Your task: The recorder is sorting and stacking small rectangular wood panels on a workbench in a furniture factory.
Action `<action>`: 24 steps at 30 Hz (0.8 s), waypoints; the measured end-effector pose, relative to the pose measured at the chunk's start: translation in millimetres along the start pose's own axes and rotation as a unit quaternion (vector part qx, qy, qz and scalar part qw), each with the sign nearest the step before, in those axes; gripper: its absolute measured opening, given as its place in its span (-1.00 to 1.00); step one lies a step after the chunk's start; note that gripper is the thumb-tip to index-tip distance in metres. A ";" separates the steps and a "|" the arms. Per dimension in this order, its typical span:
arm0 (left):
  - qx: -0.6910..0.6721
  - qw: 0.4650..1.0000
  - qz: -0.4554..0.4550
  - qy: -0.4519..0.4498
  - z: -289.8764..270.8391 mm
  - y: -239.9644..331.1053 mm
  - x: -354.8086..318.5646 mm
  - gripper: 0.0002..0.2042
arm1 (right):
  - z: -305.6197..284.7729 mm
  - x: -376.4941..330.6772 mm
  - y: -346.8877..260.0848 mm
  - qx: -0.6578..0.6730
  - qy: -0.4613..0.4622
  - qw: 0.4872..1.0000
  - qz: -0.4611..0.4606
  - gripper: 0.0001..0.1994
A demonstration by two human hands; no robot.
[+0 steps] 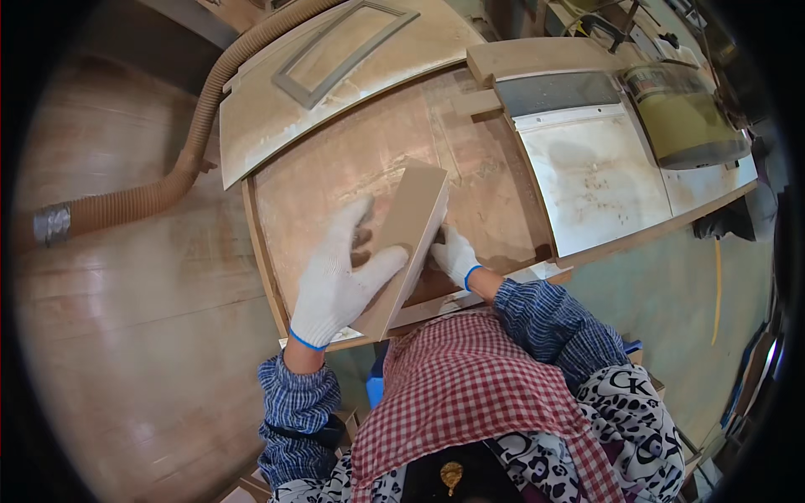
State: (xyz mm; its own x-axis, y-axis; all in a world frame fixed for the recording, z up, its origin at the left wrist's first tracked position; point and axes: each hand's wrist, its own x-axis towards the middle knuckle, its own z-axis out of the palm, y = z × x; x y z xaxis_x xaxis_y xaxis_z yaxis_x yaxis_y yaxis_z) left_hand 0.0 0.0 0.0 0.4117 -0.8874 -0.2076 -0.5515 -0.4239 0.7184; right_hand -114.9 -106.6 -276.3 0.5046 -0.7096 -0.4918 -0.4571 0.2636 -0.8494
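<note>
A long, flat brown board [409,208] with a pale edge lies at a slant between my hands. My left hand [335,272], in a white knit glove with a blue cuff, grips its left side, the thumb across the top face and the fingers partly hidden at the edge. Against the board's right edge is my right hand [456,254], gloved the same way. Its fingers are curled inward and partly hidden, so what they hold, if anything, cannot be made out. Both hands are over the shallow brown worktable [335,184].
A grey rectangular frame [344,52] lies on the dusty panel [251,126] at the far side. A ribbed brown hose [201,126] curves along the left. To the right are a white metal plate [587,176] and a yellow-green cylindrical machine part [683,113].
</note>
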 end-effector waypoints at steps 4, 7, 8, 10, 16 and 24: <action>-0.132 0.989 0.049 -0.051 -16.4 -4.1 10.2 -0.33 | 7.4 -4.5 -25.5 -0.093 -0.013 0.995 -0.017 -0.48; -0.131 0.986 0.028 -0.099 -32.2 -1.5 14.1 -0.38 | 22.1 -5.2 -22.0 -0.054 -0.007 0.998 -0.017 -0.51; -0.129 0.985 0.012 -0.112 -39.1 -4.3 11.3 -0.41 | 32.1 -6.6 -20.7 -0.027 -0.020 0.999 -0.008 -0.50; -0.148 0.984 0.000 -0.101 -52.5 -13.7 14.9 -0.42 | 43.9 6.8 -30.1 0.000 -0.042 0.999 -0.017 -0.49; -0.234 0.968 -0.083 -0.042 -96.5 -57.8 2.7 -0.46 | 98.0 0.8 -84.7 -0.114 -0.079 0.990 -0.001 -0.51; -0.232 0.970 -0.070 0.029 -192.7 -167.1 18.5 -0.42 | 216.8 55.3 -139.4 -0.157 -0.105 0.982 -0.004 -0.52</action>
State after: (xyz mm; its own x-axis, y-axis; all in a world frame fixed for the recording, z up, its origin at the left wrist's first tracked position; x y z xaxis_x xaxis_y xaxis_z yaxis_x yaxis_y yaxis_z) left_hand 239.5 89.4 4.1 0.5068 -0.8091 -0.2974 -0.1069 -0.4013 0.9097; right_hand 135.5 -41.0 -226.6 0.6334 -0.5520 -0.5424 -0.6399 0.0206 -0.7682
